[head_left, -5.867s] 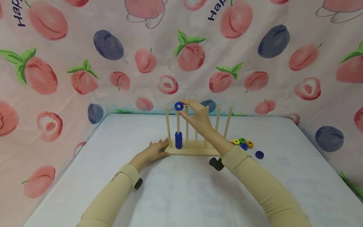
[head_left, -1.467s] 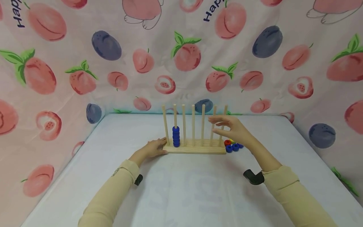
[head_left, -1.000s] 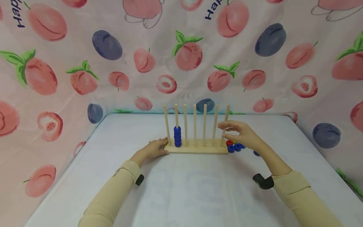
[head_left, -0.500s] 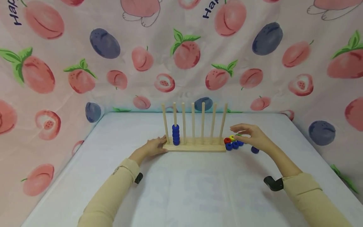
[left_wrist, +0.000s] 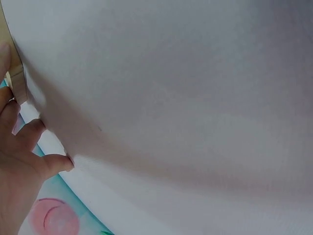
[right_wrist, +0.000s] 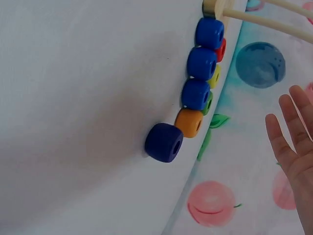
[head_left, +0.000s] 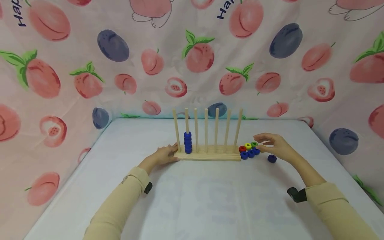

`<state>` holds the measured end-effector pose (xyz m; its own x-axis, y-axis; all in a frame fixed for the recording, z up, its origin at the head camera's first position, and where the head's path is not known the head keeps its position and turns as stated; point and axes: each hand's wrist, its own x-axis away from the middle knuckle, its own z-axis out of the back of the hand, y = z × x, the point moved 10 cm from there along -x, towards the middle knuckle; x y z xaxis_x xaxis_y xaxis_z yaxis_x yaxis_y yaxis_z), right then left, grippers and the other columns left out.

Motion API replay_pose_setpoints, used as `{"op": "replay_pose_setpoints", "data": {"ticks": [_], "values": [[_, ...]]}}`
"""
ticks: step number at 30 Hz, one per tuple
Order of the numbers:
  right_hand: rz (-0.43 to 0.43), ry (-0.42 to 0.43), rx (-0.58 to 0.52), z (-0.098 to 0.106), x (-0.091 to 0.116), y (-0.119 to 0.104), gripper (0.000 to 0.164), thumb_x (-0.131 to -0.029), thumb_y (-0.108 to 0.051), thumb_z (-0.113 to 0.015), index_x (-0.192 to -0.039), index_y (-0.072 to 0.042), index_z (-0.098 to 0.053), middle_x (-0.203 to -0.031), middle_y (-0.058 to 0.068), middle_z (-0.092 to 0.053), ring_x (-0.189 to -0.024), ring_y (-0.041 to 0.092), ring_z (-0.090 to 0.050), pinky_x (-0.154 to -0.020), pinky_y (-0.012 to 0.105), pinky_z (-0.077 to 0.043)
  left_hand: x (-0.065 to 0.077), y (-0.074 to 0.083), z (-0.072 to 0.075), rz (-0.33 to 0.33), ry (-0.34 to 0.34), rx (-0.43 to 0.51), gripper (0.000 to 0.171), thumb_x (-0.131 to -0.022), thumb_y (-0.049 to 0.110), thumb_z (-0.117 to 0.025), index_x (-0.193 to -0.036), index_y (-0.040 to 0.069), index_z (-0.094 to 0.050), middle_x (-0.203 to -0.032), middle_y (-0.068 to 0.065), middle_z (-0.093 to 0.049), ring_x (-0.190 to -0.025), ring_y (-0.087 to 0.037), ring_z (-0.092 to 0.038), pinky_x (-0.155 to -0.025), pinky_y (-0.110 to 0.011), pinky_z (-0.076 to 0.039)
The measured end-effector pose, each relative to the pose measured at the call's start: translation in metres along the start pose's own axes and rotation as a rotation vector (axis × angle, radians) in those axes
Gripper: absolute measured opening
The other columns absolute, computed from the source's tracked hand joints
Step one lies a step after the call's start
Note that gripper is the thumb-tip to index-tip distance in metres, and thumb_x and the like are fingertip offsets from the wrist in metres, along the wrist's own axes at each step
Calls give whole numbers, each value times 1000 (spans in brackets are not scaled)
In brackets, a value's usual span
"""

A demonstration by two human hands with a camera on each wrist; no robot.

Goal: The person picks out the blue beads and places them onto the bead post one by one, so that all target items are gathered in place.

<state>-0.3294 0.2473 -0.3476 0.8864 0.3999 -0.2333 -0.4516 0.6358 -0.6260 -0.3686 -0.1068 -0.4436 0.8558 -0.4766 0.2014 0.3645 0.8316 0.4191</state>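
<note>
A wooden peg stand (head_left: 207,156) with several upright pegs is in the head view's middle, and several blue beads (head_left: 187,142) are stacked on its second peg from the left. My left hand (head_left: 163,155) holds the stand's left end, thumb at the front; in the left wrist view other fingers (left_wrist: 32,132) spread onto the table. Over the loose beads right of the stand hovers my right hand (head_left: 277,146), thumb and fingers apart, holding nothing. Beneath it lie red (head_left: 242,149), yellow (head_left: 248,146), green (head_left: 254,144), blue (head_left: 250,153) and orange (right_wrist: 189,122) beads.
A dark blue bead (head_left: 272,158) sits apart, nearer the front, right of the group. The white-covered table (head_left: 204,200) reaches back to a fruit-printed cloth (head_left: 180,60). Black wrist devices (head_left: 297,194) show at both cuffs.
Earlier my right hand held a blue bead at the top of the second peg; that stack is now taller by a bead. The hand has since moved right and down, over the loose beads. My left hand stays put.
</note>
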Motion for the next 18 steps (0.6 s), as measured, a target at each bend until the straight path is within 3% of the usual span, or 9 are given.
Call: {"op": "replay_pose_setpoints", "data": {"ticks": [3, 10, 18], "values": [[-29, -7, 7, -1, 0, 9, 38, -90, -12, -63, -125, 1, -55, -120, 23, -61, -107, 33, -58, -92, 50, -49, 1, 0, 0, 0, 3, 1, 62, -93, 32, -58, -144, 4, -35, -154, -13, -22, -138, -47, -23, -104, -75, -14], [-81, -14, 34, -5, 4, 27, 33, -92, -7, -59, -122, 5, -55, -119, 26, -60, -106, 39, -58, -89, 50, -51, 3, -5, -4, 10, 4, 35, 65, -93, 32, -58, -146, 5, -31, -155, -14, -20, -140, -46, -21, -106, -73, -11], [-49, -31, 70, -9, 9, 32, 36, -90, -1, -60, -124, 9, -52, -117, 31, -59, -104, 44, -59, -86, 53, -51, 1, -4, -3, 18, 11, 21, 66, -93, 33, -58, -147, 8, -30, -155, -12, -19, -140, -45, -21, -105, -74, -11]]}}
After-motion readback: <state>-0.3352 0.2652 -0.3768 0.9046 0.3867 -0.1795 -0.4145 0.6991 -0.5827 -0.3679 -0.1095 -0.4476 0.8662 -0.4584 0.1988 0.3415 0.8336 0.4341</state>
